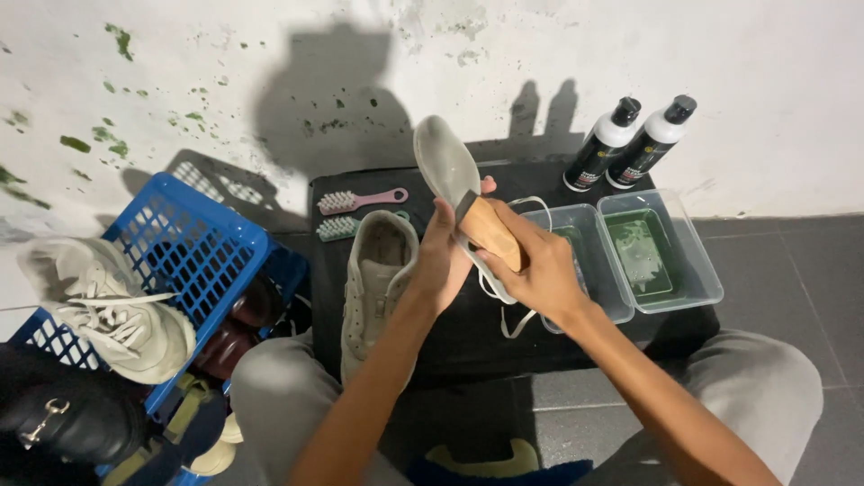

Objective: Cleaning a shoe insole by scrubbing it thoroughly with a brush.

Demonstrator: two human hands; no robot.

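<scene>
Sneaker (447,166) stands sole-out and nearly upright above the middle of the black worktop (468,346), pinched at its side by the left hand (441,256), while the right hand (540,270) is clenched around a wooden-backed brush (493,234) pressed against the sole, just right of the left hand's fingers. As I judge it, a hard stroke could twist the shoe out of that light grip and drop it onto the second sneaker (378,279) lying beneath. Its loose laces (504,301) could also snag the brush, or trail into the nearer clear tub of greenish water (576,261) at the worktop's right end.
</scene>
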